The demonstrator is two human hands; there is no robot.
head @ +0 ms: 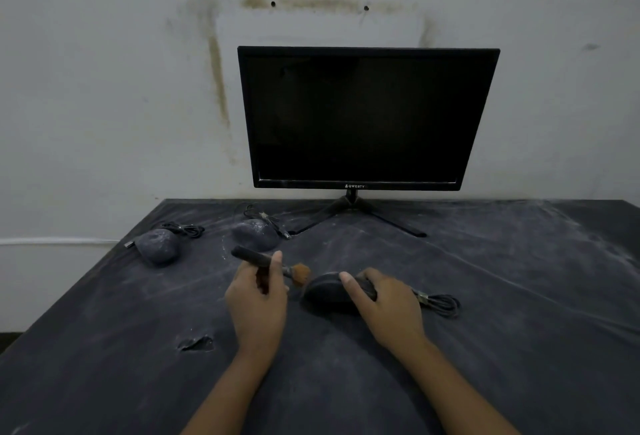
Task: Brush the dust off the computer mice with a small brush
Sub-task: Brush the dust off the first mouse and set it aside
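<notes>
Your left hand (258,299) grips the brush (268,264), bristles touching the near mouse (329,290). Your right hand (388,303) holds that mouse. Two dusty mice (157,245) lie beyond the brush.

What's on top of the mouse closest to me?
The right hand grips the mouse and covers its right part. The brush, held by the left hand, sits at its left end. Whatever is under the fingers is hidden.
</notes>
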